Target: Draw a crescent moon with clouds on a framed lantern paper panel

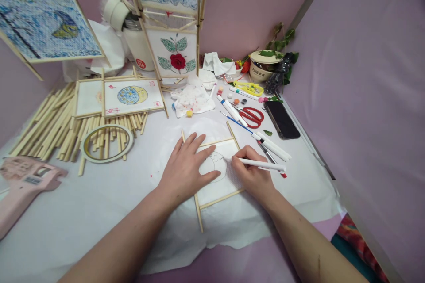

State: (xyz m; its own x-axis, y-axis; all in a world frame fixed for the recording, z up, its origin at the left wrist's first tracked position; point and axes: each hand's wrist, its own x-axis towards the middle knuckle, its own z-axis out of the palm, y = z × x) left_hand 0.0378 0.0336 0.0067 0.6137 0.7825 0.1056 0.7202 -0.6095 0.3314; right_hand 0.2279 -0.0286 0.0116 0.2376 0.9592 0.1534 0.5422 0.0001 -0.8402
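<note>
At the right side of the sheet (212,192), the right hand (254,179) pinches a white pen (262,164) whose long axis runs nearly crosswise, tip to the left, butt to the right. The tip is at the upper right of a thin round outline (222,166), though whether it touches I cannot tell; the outline lies to this hand's left. From the other side, the left hand (186,163) rests flat and splayed, grasping nothing, over the sheet's left part and some of the outline. Around the sheet, a stick frame (222,199) lies on the worktop (126,212), its side sticks running away from the body, far ends leaning left. Near the right hand lie markers (274,147); beyond are scissors (252,117) and a phone (282,119). Well left is tape (84,154).
</note>
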